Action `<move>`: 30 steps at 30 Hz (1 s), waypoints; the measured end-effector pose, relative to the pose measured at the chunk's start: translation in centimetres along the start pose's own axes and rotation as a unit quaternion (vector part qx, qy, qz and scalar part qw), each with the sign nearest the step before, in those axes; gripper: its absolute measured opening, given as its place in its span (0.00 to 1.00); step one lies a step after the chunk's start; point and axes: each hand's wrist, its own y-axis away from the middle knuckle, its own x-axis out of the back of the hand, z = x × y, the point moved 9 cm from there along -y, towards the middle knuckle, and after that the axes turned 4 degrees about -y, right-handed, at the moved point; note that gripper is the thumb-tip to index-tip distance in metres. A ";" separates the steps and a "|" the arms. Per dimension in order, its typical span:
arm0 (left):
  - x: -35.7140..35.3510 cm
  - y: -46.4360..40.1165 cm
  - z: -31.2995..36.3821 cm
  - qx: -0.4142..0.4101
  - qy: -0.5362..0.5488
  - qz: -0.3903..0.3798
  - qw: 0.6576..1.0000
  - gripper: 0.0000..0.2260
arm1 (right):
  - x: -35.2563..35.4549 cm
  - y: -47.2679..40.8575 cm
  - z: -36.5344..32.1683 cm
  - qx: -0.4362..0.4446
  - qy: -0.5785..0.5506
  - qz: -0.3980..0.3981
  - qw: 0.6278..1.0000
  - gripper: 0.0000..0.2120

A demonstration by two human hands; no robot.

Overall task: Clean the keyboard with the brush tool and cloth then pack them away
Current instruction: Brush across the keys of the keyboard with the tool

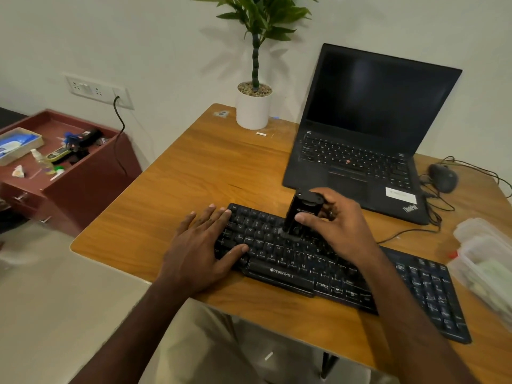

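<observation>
Two hands in view, both over one black keyboard lying diagonally on the wooden worktop. Left hand lies flat, fingers straight and spread, resting on the keyboard's left end. Right hand grips one black brush tool, thumb across its front, fingers curled round the back. Tool stands nearly upright, its lower end down on the upper key rows, about the keyboard's left-centre.

Cloth: can't pick one out for sure.

Other counts on the worktop: one open laptop, screen dark, just behind the keyboard; one dark mouse right of the laptop, with cables trailing near it; one white pot with a green plant at the back edge by the wall; clear plastic containers at the right edge, look like two stacked, contents blurred.

Left of the worktop: one maroon open drawer holding mixed small items, including one small spray bottle and one shallow tray. One wall socket strip above it, one dark cable plugged in.
</observation>
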 end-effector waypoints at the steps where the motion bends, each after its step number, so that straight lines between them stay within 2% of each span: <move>1: 0.0 0.0 0.0 0.001 -0.001 0.001 1.000 0.39 | 0.6 0.2 -0.1 0.007 0.003 0.006 1.000 0.15; 6: 0.3 0.1 0.2 0.001 0.003 0.004 1.000 0.39 | -1.4 -1.0 -1.3 0.029 -0.026 0.029 0.999 0.15; 11: 0.4 0.0 0.2 0.008 0.006 0.002 1.000 0.39 | -5.0 -2.4 -2.1 0.050 0.028 -0.012 0.998 0.16; 16: 0.5 0.1 0.2 0.007 0.003 0.008 1.000 0.39 | -1.0 -0.4 -0.5 0.008 0.049 -0.018 0.999 0.17; 22: 0.2 0.0 0.2 0.001 -0.001 0.005 1.000 0.38 | 3.8 1.0 -0.1 0.013 0.009 0.036 0.999 0.18; 25: 0.4 0.0 0.3 0.001 0.006 0.009 1.000 0.38 | 2.4 0.0 -0.7 0.022 -0.041 0.057 0.997 0.15; 30: 0.5 0.0 0.4 0.001 0.004 0.008 1.000 0.37 | -0.9 -0.6 -0.3 0.013 -0.022 0.016 1.000 0.15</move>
